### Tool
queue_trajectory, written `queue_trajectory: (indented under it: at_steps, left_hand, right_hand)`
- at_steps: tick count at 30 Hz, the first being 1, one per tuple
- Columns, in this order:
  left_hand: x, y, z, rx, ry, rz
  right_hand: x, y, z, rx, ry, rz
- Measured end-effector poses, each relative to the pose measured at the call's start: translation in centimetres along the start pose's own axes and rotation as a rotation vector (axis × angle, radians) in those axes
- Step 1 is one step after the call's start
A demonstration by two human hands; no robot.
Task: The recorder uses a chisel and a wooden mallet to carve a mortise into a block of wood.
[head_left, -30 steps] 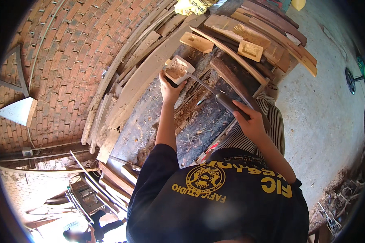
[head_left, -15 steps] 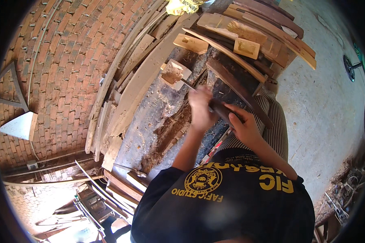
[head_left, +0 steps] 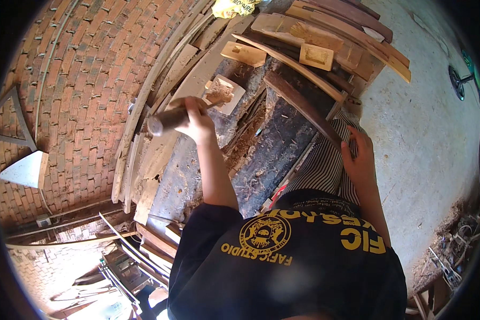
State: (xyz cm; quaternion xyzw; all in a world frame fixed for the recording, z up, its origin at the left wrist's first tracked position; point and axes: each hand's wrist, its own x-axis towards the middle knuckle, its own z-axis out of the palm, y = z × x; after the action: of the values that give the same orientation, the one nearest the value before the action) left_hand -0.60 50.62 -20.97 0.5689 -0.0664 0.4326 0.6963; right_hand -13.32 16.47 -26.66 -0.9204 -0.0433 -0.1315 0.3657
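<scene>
The left hand [head_left: 197,124] has its fingers wrapped around the dark, thick handle of a chisel [head_left: 168,121], whose butt points down and to the left, slightly blurred. Its other end is aimed at a pale carved block [head_left: 225,94] just beyond the hand; whether the tip touches the wood cannot be told. The block sits on the table [head_left: 250,186] near its far left side, its rough hollow facing up, with wood crumbs in the cavity.

The right hand [head_left: 358,157] is at the near end of a long dark wooden bar [head_left: 304,106] — the fingers are parted, thumb and forefinger standing apart beside that end. Whether they touch it is unclear. The bar slants from the middle of the table toward the person's striped trousers [head_left: 317,162].

Shavings and chips litter the dark, worn tabletop. Past the carved block lie two more hollowed blocks: one pale block [head_left: 244,54] close to the left-hand boards, and one yellowish block [head_left: 316,56] farther right. A slim curved strip [head_left: 288,64] runs between them, down toward the trousers. More planks [head_left: 352,40] are heaped at the far end, near a yellow bag [head_left: 233,7] — and a brick wall [head_left: 90,80] rises on the left.
</scene>
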Motion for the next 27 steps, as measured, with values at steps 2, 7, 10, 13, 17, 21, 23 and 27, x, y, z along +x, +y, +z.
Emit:
queue_trajectory:
  at_steps: [2, 7, 10, 13, 17, 21, 23, 27]
  left_hand:
    - [0.9, -0.3, -0.1, 0.010, -0.011, -0.078]
    - [1.1, -1.6, -1.3, -0.006, -0.088, -0.178]
    - [0.9, -1.3, -0.6, 0.021, -0.082, -0.192]
    - [1.0, -0.6, -0.2, 0.038, -0.083, -0.202]
    - [1.2, -0.3, 0.2, 0.083, -0.050, -0.179]
    - [1.4, 0.2, 0.6, 0.063, 0.006, -0.198]
    - [1.3, 0.2, 0.8, 0.038, 0.040, -0.210]
    - [1.1, -0.5, 1.0, 0.055, 0.044, -0.212]
  right_hand:
    - [-0.4, 0.4, 0.0, -0.100, -0.017, 0.029]
    - [-0.9, 0.6, 0.9, 0.049, -0.106, 0.092]
    - [-1.1, 0.6, 1.5, 0.098, -0.148, 0.137]
    - [-1.0, 0.3, 1.6, 0.078, -0.172, 0.130]
    - [-1.2, 1.0, 1.9, 0.068, -0.167, 0.113]
    - [-1.4, 1.0, 1.9, 0.092, -0.190, 0.158]
    - [-1.4, 1.2, 1.8, 0.079, -0.167, 0.086]
    - [-1.3, 1.6, 1.6, 0.114, -0.172, 0.090]
